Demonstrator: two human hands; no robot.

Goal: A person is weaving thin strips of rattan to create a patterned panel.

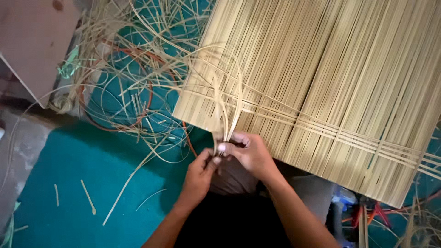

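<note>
A large mat of pale bamboo strips (321,78) lies across the upper right, bound by a few crosswise woven strips (349,135). At its near left corner, several thin loose strips (229,105) curl down off the mat's edge. My left hand (200,177) and my right hand (250,154) meet just below that edge, both pinching the lower ends of these loose strips between thumb and fingers. My forearms come up from the bottom of the view.
A teal floor covering (78,183) lies to the left, strewn with loose bamboo slivers (138,59) and an orange cord (142,101). A pinkish board (34,41) sits at top left. Red-handled tools (374,213) lie at the bottom right.
</note>
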